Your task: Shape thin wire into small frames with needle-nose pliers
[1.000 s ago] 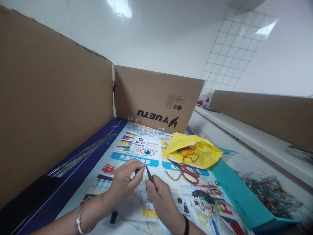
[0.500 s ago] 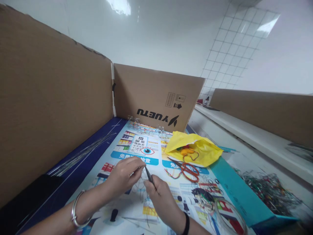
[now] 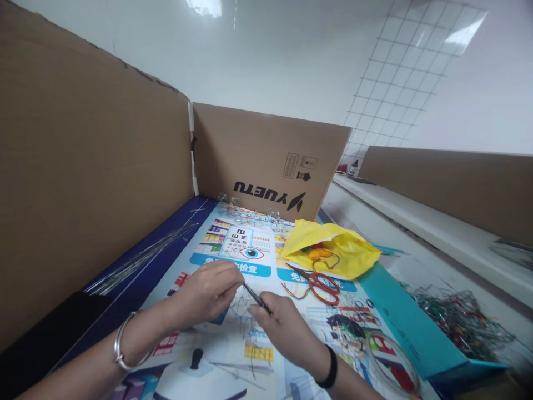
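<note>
My right hand (image 3: 285,328) is closed around dark, slim-nosed pliers (image 3: 257,298), whose tip points up and left to my left fingertips. My left hand (image 3: 214,289), with a silver bangle on its wrist, is in a pinch at that tip. Thin bent wire (image 3: 240,305) shows just below the left fingers and seems to run up into them; the pinched part is hidden. Orange-handled scissors (image 3: 322,288) lie open to the right, beside coloured thread (image 3: 296,291). Behind them is a yellow pouch (image 3: 345,253) with orange and red thread at its mouth.
Long straight wires (image 3: 145,258) lie at the left. Cardboard panels (image 3: 266,155) stand behind and left. At the right are a round clear container (image 3: 393,364), a teal box side (image 3: 412,316) and a tangled heap of wire pieces (image 3: 458,322). Small wire pieces (image 3: 275,219) lie at the back.
The pliers have tilted to a flatter angle, and my right hand has shifted a little right. My left hand has moved slightly left and still pinches at the pliers' tip.
</note>
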The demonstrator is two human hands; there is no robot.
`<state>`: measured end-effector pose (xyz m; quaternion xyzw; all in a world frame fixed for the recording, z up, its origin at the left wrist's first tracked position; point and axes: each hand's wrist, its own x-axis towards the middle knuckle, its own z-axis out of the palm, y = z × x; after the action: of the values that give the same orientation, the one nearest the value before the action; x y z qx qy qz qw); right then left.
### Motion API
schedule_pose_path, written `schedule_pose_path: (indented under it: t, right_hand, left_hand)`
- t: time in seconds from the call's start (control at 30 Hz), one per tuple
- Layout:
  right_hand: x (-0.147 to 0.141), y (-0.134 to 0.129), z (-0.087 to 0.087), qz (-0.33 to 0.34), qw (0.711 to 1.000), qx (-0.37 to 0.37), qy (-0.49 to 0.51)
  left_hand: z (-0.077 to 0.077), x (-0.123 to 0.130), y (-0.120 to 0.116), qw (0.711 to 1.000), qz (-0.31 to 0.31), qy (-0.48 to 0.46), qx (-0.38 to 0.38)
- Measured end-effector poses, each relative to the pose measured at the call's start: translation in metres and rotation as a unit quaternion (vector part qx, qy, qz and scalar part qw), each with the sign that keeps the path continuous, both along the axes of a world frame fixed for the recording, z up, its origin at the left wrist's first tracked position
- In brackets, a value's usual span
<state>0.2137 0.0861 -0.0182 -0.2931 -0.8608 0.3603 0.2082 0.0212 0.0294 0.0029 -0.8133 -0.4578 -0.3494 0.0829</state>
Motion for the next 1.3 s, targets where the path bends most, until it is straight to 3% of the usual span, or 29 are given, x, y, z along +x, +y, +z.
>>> schedule_pose_path:
  t: [0.37,0.6,0.73,0.9,1.03,1.3]
  right_hand:
    - [0.011,0.006,0.019,0.002,0.979,0.163,-0.120]
    - [0.020,0.007,0.029,-0.009,0.948,0.249,-0.199]
    - [0.016,0.008,0.026,-0.011,0.961,0.220,-0.166]
    - [0.003,0.003,0.011,-0.026,0.989,0.118,-0.081]
    - [-0.003,0.000,-0.004,-0.037,0.997,0.055,-0.025]
    - [-0.010,-0.010,-0.017,-0.067,0.996,0.056,-0.014]
  left_hand:
    - [0.005,0.004,-0.005,0.992,0.010,0.118,0.040]
    - [-0.004,0.007,-0.004,0.992,0.000,0.123,0.041]
    - [-0.008,0.007,-0.002,1.000,0.000,0.019,0.024]
    - [-0.011,0.014,0.001,0.991,0.014,-0.129,0.012]
    - [-0.017,0.021,0.000,0.983,0.046,-0.176,0.007]
    - [-0.029,0.031,-0.002,0.975,0.076,-0.207,0.039]
